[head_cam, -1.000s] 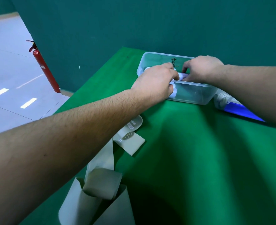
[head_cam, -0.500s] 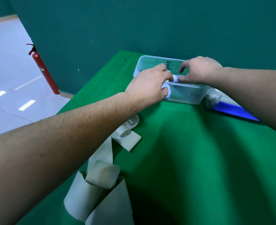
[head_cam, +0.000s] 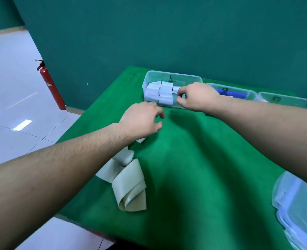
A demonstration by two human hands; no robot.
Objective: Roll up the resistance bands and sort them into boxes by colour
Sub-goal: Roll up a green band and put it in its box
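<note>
Left hand (head_cam: pixel 141 121) withdrawn from box (head_cam: pixel 174 76), fingers loosely curled, empty. Right hand (head_cam: pixel 197 99) still at box rim, fingers curled; grip cannot tell. Pale rolls (head_cam: pixel 160 93) stowed. Cream band (head_cam: pixel 129 179) unrolled on table (head_cam: pixel 203 168): next.

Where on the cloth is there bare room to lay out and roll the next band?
Most open: the green cloth between the loose cream band at left and the stacked lids at right, nearer than both hands. Crowded: the far edge, with the three boxes and the right hand.
</note>
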